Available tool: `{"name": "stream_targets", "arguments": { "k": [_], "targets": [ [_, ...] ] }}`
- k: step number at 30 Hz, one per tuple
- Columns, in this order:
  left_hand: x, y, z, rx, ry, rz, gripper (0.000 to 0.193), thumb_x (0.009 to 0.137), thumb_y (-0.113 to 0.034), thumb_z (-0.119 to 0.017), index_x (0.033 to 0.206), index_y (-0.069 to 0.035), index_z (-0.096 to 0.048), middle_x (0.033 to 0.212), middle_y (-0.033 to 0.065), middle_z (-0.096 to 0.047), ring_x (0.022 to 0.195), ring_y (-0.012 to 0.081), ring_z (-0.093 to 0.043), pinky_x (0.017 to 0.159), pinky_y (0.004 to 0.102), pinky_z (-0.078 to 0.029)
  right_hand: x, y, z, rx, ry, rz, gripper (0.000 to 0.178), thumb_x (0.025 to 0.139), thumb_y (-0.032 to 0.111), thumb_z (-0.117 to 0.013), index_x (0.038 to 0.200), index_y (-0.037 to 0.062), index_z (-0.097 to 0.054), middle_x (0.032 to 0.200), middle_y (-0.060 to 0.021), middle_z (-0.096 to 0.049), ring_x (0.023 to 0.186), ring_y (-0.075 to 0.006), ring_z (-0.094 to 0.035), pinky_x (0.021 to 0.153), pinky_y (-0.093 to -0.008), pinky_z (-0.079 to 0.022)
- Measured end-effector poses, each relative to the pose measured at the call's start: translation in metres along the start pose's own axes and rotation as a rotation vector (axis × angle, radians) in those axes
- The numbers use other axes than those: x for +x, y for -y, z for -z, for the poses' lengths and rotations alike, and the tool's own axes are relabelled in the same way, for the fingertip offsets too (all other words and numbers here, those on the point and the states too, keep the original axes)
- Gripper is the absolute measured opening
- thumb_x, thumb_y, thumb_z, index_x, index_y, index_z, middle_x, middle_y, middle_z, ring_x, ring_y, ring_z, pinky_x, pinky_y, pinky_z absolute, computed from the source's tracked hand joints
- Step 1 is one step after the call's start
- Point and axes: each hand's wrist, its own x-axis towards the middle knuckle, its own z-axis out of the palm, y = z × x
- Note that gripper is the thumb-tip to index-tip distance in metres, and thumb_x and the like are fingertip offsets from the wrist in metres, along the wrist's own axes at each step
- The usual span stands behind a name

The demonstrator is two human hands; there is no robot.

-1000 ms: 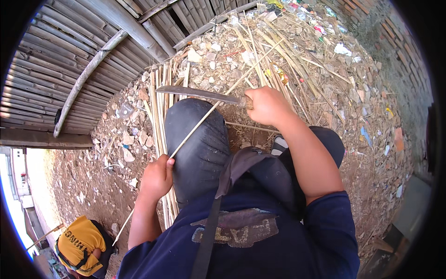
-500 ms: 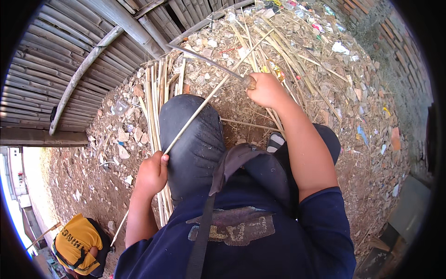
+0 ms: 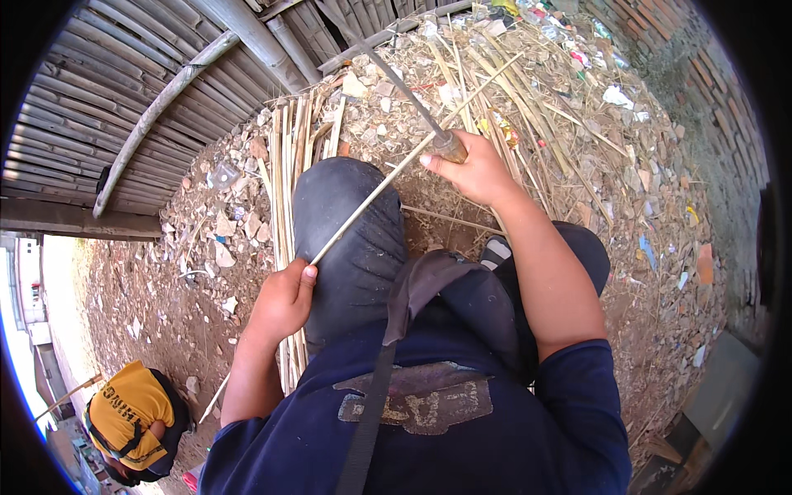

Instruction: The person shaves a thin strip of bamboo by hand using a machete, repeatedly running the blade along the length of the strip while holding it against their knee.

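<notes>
A long, thin bamboo strip (image 3: 375, 194) slants across my raised knee, from lower left to upper right. My left hand (image 3: 280, 304) is closed around its lower part beside the knee. In my right hand (image 3: 478, 171) is the wooden handle (image 3: 448, 147) of a long-bladed knife. Its narrow dark blade (image 3: 394, 78) points up and to the left, crossing the strip near the handle. My right thumb is stretched out along the strip, seemingly touching it. Several split bamboo strips (image 3: 284, 186) lie in a bundle on the ground left of my knee.
More long strips (image 3: 528, 111) lie scattered ahead to the right on rubble-strewn ground (image 3: 660, 272). A bamboo-slat wall (image 3: 91, 124) stands at the upper left, a brick wall (image 3: 705, 91) at the right. Another person in a yellow top (image 3: 128, 412) is at the lower left.
The knife's blade has swung to a steeper upward angle. My right thumb has stretched out toward the strip. The view has shifted slightly; my left hand still grips the strip.
</notes>
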Motion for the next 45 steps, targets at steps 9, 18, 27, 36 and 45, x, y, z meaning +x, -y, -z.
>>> {"name": "stream_targets", "arguments": {
  "k": [9, 18, 27, 36, 45],
  "targets": [
    [-0.011, -0.023, -0.003, 0.177, -0.026, 0.016, 0.035, 0.103, -0.037, -0.060, 0.097, -0.003, -0.055, 0.075, 0.0218, -0.068, 0.075, 0.0455, -0.069, 0.067, 0.0546, -0.053, -0.007, 0.006, 0.001, 0.431, -0.048, -0.022, 0.030, 0.090, 0.026, -0.082, 0.105, 0.0037, -0.070, 0.078, 0.0002, -0.067, 0.055, -0.0074, -0.055, 0.051, -0.0262, -0.044],
    [-0.045, -0.012, -0.005, -0.078, -0.083, 0.080, 0.048, 0.096, -0.036, -0.071, 0.125, -0.001, -0.055, 0.085, 0.0177, -0.071, 0.076, 0.0378, -0.071, 0.070, 0.0454, -0.055, -0.001, -0.004, 0.008, 0.471, -0.211, 0.026, 0.019, 0.088, 0.015, -0.079, 0.092, 0.0050, -0.064, 0.069, 0.0014, -0.060, 0.054, -0.0078, -0.054, 0.051, -0.0270, -0.042],
    [-0.087, 0.069, -0.016, -0.073, 0.147, 0.274, 0.033, 0.102, -0.035, -0.063, 0.103, -0.003, -0.070, 0.081, 0.0196, -0.070, 0.081, 0.0381, -0.071, 0.074, 0.0441, -0.054, 0.003, -0.008, 0.019, 0.338, -0.250, 0.030, 0.022, 0.086, 0.017, -0.079, 0.100, 0.0032, -0.069, 0.073, -0.0036, -0.067, 0.058, -0.0146, -0.062, 0.057, -0.0330, -0.048],
    [-0.081, 0.025, -0.042, 0.073, -0.088, 0.230, 0.046, 0.103, -0.037, -0.060, 0.076, 0.000, -0.056, 0.064, 0.0243, -0.061, 0.065, 0.0450, -0.064, 0.061, 0.0522, -0.048, -0.034, 0.037, 0.032, -0.590, -0.245, 0.148, 0.036, 0.080, 0.027, -0.079, 0.111, 0.0120, -0.072, 0.084, -0.0187, -0.073, 0.084, -0.0400, -0.071, 0.074, -0.0507, -0.056],
    [-0.072, 0.030, -0.050, 0.125, -0.150, 0.220, 0.048, 0.105, -0.043, -0.056, 0.081, -0.002, -0.057, 0.067, 0.0263, -0.062, 0.066, 0.0491, -0.064, 0.060, 0.0563, -0.048, -0.015, 0.016, 0.031, -0.626, 0.022, 0.005, 0.039, 0.083, 0.031, -0.078, 0.117, 0.0121, -0.072, 0.086, -0.0209, -0.071, 0.083, -0.0408, -0.070, 0.077, -0.0482, -0.056]
  ]
}}
